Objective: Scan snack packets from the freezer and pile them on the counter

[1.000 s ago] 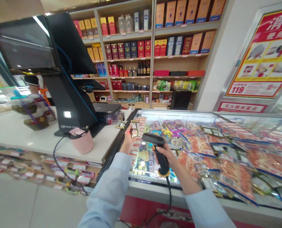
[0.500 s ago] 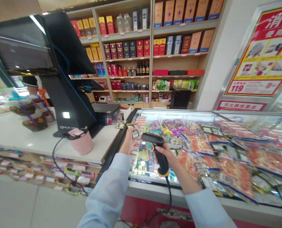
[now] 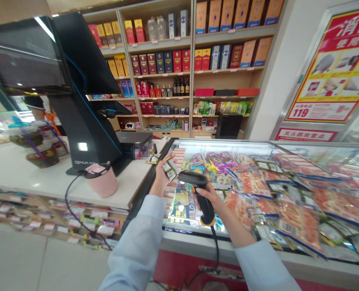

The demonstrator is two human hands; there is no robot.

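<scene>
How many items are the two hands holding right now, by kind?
Small printed packet, in the left hand: 1
Corded barcode scanner, in the right hand: 1
Total: 2

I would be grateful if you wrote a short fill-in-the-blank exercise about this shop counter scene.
The ____ hand holds the barcode scanner. The ____ hand holds a small packet. A ____ cup stands on the white counter. The scanner's cable is ____.

Answers: right; left; pink; black.
</scene>
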